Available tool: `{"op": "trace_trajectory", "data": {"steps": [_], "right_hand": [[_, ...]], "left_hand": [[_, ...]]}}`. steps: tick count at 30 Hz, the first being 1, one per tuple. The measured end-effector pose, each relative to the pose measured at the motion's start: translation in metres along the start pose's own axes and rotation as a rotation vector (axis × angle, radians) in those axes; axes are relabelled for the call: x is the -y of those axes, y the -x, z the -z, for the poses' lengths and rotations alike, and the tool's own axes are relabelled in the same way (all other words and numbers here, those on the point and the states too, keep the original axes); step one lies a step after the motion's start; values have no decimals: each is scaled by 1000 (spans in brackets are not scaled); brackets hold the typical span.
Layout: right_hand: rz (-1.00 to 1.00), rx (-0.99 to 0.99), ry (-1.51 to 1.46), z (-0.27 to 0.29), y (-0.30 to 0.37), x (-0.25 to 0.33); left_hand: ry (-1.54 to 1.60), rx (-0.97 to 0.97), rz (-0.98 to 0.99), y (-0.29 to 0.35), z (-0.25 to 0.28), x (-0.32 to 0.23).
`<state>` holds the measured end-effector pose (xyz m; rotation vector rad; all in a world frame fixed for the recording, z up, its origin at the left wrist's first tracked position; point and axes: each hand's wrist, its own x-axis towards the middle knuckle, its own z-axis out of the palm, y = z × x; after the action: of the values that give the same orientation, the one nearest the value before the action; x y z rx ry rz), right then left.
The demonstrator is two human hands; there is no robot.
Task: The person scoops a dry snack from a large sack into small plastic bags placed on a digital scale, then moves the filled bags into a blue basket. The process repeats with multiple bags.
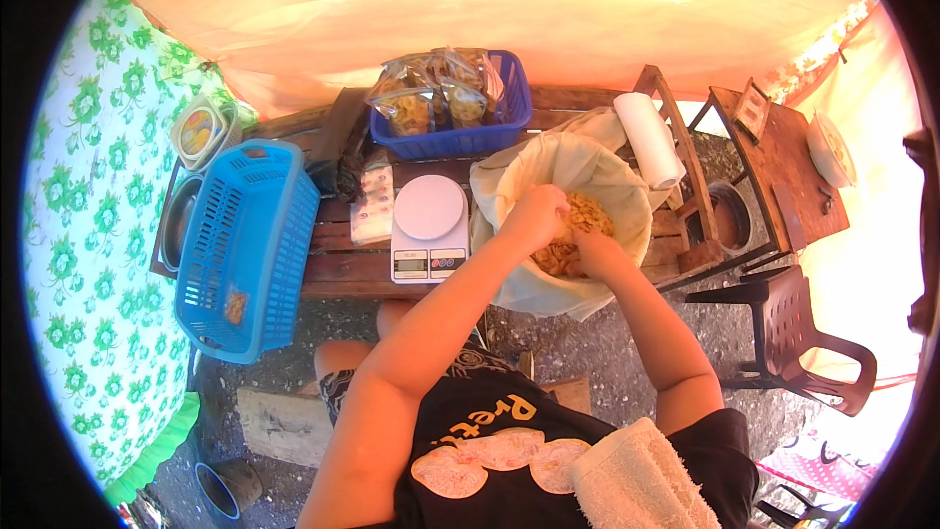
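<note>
A cloth-lined round container [627, 220] holds a heap of thin yellow-brown chips [587, 211]. Both of my hands are inside it. My left hand [537, 216] is over the left side of the heap with its fingers curled closed; what they hold, if anything, is hidden. At the right side of the heap, my right hand [599, 253] reaches down against the chips, and its fingertips are lost among them. Just left of the container stands a white kitchen scale [431, 211] with nothing on its round plate.
A blue basket [450, 144] with several filled clear bags [406, 110] stands behind on the wooden table [343, 269]. At left is a light-blue basket [245, 245] with one small pack. Flat plastic bags [372, 201] lie beside the scale. A white roll [648, 142] and brown chair [793, 333] are right.
</note>
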<state>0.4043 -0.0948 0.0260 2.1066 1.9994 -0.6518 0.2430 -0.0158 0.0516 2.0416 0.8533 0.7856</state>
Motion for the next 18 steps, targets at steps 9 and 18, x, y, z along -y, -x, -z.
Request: {"op": "trace_trajectory", "data": {"steps": [9,18], "right_hand": [[-17,-44,-704,51,17,-18],[172,-254,-555,101,29,16]], "left_hand": [[-32,164,177,-7,20,-4],[305,198,370,-10,16,-14]]}}
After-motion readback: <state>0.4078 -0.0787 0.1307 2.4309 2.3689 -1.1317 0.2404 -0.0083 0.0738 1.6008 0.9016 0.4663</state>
